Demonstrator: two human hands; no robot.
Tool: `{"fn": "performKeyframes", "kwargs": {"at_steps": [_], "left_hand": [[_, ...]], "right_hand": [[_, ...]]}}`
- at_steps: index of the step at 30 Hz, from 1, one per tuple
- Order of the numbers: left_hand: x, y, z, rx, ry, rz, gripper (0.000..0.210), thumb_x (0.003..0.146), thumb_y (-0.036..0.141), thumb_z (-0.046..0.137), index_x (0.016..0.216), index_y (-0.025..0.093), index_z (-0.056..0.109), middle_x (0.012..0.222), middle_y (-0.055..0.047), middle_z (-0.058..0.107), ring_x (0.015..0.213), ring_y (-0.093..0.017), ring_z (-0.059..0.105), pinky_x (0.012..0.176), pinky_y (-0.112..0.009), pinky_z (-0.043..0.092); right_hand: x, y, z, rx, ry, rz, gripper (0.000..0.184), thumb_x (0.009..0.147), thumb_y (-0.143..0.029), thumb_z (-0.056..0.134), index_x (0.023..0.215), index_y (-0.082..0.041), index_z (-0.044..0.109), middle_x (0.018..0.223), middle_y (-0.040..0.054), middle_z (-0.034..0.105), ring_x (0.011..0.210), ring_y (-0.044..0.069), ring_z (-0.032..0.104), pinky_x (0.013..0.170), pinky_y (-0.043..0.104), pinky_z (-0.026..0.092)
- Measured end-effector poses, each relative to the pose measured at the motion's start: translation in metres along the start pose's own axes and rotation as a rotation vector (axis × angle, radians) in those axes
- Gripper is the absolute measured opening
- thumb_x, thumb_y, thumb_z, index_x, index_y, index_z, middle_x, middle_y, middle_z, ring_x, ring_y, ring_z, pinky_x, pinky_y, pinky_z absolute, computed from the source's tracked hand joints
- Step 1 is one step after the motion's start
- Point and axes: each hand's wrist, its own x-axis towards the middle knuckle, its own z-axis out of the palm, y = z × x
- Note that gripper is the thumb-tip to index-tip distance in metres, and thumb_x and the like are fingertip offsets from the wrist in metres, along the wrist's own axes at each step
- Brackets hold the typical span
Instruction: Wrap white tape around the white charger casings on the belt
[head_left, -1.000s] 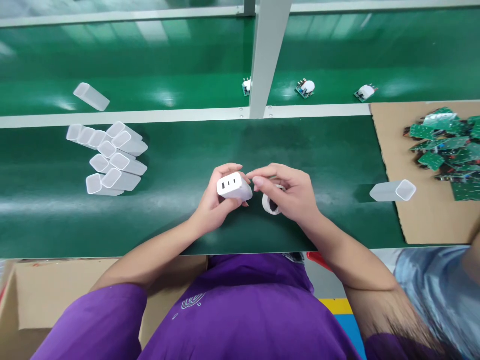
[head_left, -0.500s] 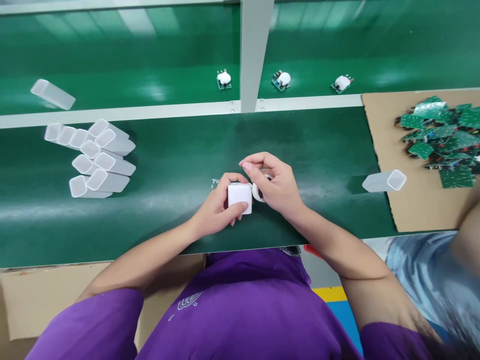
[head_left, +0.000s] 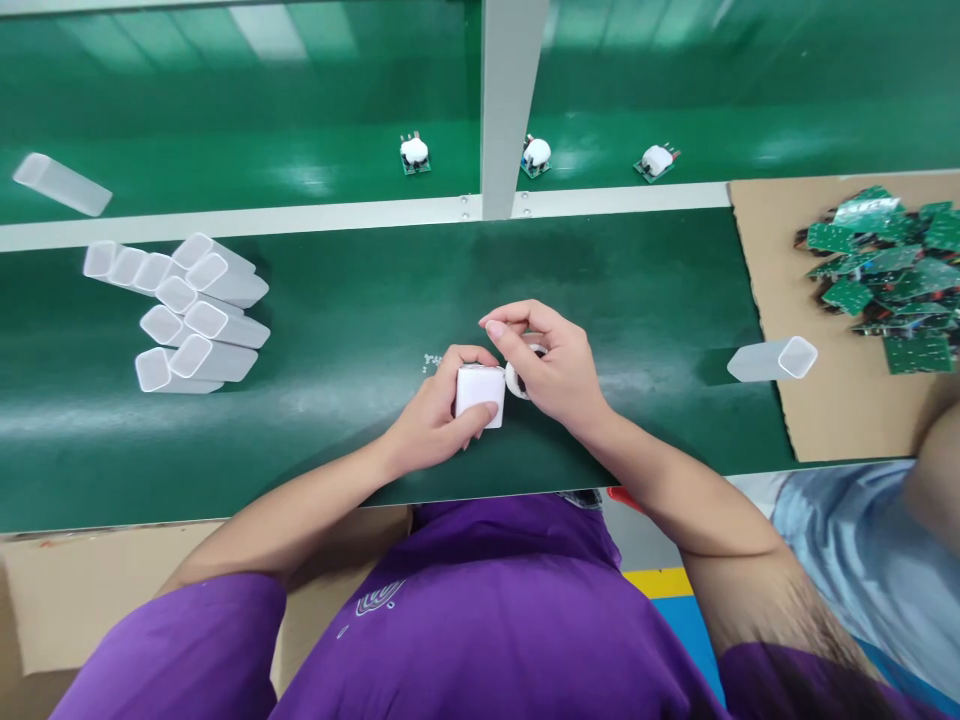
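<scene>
My left hand is closed around a white box-like housing, thumb across its flat face and fingers behind. Just to the right is my right hand, thumb and fingertips drawn together above the housing. Whatever may be between those fingertips is too small to make out. Partly covered by the right hand, a white ring like a small tape roll stands against the housing's right side; I cannot tell whether the hidden fingers grip it. Tiny white bits lie on the green bench beside my left fingers.
Several white square tubes are grouped at left. A single tube lies at right near cardboard bearing a heap of green circuit boards. Behind, the green belt carries small boards and another tube. Someone sits at right.
The small boards and the tube on the rear belt have shifted left. Both my hands, the housing and the ring stay almost where they were.
</scene>
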Motion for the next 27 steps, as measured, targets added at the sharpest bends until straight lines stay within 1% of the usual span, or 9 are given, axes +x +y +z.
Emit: {"fn": "performKeyframes", "kwargs": {"at_steps": [4,8,12,18,23,25,27], "left_hand": [[0.001,0.002,0.001,0.181,0.069,0.094,0.030,0.083,0.026,0.056,0.110,0.022,0.042,0.078,0.003,0.059,0.050,-0.008,0.052,0.046,-0.021,0.041],[0.003,0.002,0.003,0.360,0.164,0.198,0.027,0.080,0.023,0.055,0.104,0.021,0.044,0.081,0.002,0.057,0.055,-0.010,0.053,0.050,-0.023,0.041],[0.005,-0.002,0.005,0.473,0.212,0.258,0.025,0.080,0.022,0.054,0.102,0.021,0.043,0.081,0.002,0.056,0.057,-0.010,0.053,0.051,-0.024,0.040],[0.004,-0.006,0.007,0.564,0.258,0.327,0.027,0.080,0.019,0.053,0.105,0.021,0.041,0.081,0.002,0.055,0.057,-0.011,0.055,0.051,-0.024,0.039],[0.007,-0.007,0.009,0.667,0.310,0.357,0.024,0.080,0.021,0.051,0.103,0.020,0.043,0.081,0.000,0.057,0.057,-0.013,0.056,0.049,-0.025,0.039],[0.009,-0.006,0.009,0.650,0.322,0.334,0.023,0.080,0.021,0.051,0.102,0.020,0.043,0.082,-0.001,0.058,0.059,-0.013,0.058,0.050,-0.025,0.040],[0.010,-0.005,0.007,0.570,0.320,0.297,0.026,0.079,0.023,0.054,0.102,0.020,0.043,0.086,-0.002,0.060,0.062,-0.013,0.059,0.053,-0.026,0.043]], "right_hand": [[-0.002,-0.001,0.003,-0.035,0.023,-0.035,0.012,0.093,-0.027,0.060,0.089,-0.018,0.067,0.074,-0.0021,0.066,0.065,0.010,0.061,0.063,0.021,0.050],[-0.004,0.002,0.006,-0.138,0.049,-0.083,0.012,0.093,-0.025,0.058,0.090,-0.019,0.068,0.081,-0.0009,0.069,0.068,0.011,0.063,0.067,0.023,0.052],[-0.006,0.006,0.008,-0.228,0.058,-0.133,0.014,0.095,-0.025,0.054,0.091,-0.020,0.067,0.085,-0.0007,0.070,0.071,0.012,0.065,0.070,0.024,0.053],[-0.008,0.007,0.012,-0.368,0.085,-0.183,0.015,0.097,-0.023,0.051,0.091,-0.020,0.065,0.084,-0.0002,0.070,0.072,0.012,0.065,0.066,0.023,0.050],[-0.007,0.008,0.017,-0.489,0.121,-0.281,0.018,0.098,-0.018,0.048,0.093,-0.018,0.065,0.087,0.0011,0.071,0.074,0.012,0.065,0.061,0.023,0.045],[-0.005,0.009,0.017,-0.476,0.125,-0.279,0.018,0.098,-0.019,0.048,0.092,-0.019,0.065,0.087,0.0012,0.070,0.074,0.012,0.064,0.061,0.023,0.045],[0.000,0.011,0.017,-0.345,0.118,-0.222,0.017,0.098,-0.022,0.050,0.091,-0.019,0.065,0.087,0.0007,0.069,0.075,0.012,0.064,0.064,0.023,0.047]]}}
